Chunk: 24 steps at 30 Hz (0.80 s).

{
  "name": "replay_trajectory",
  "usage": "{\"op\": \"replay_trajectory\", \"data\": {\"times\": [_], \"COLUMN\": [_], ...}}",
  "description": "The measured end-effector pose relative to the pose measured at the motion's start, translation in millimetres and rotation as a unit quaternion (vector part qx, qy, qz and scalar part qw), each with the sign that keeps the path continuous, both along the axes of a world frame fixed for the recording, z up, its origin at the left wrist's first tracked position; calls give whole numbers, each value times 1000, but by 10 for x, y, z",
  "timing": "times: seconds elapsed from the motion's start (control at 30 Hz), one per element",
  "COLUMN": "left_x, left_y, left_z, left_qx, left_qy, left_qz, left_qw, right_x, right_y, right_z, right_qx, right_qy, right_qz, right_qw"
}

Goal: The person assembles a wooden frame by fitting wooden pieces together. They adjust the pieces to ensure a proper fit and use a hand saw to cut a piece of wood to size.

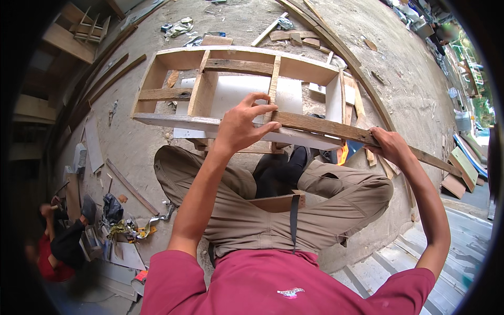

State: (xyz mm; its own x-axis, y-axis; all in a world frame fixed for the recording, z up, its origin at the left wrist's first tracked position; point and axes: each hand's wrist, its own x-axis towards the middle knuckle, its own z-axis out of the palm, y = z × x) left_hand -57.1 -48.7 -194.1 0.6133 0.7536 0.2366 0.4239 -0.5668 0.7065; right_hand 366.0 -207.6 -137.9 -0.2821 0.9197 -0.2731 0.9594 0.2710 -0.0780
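A long wooden frame [173,119] with cross dividers lies in front of my folded legs, its near rail painted white. My left hand [242,125] reaches over that rail, thumb and fingers apart, fingertips at the middle divider [274,79]. Beside those fingertips is the end of a rough wooden strip [320,126]. The strip slants down to the right across the frame's right compartment and beyond it. My right hand [391,146] is closed around the strip, outside the frame's right end. Shorter wood pieces span parts of the left and middle compartments.
A white board [239,94] shows beneath the frame. Wood offcuts [296,38] and long battens [352,58] lie on the dirty concrete. Corrugated metal sheeting [420,262] is at lower right. Another person in red [58,257] sits at lower left near scraps.
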Motion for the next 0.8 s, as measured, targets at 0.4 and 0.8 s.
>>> {"op": "replay_trajectory", "data": {"times": [0.4, 0.8], "left_x": [-12, 10], "left_y": [-9, 8], "left_z": [-18, -59], "left_qx": [15, 6], "left_qy": [4, -45], "left_qz": [7, 10], "left_qw": [1000, 999], "right_x": [26, -67], "right_y": [0, -104], "right_z": [15, -93], "right_qx": [7, 5], "right_qy": [8, 33], "right_qz": [6, -29], "right_qw": [1000, 999]}}
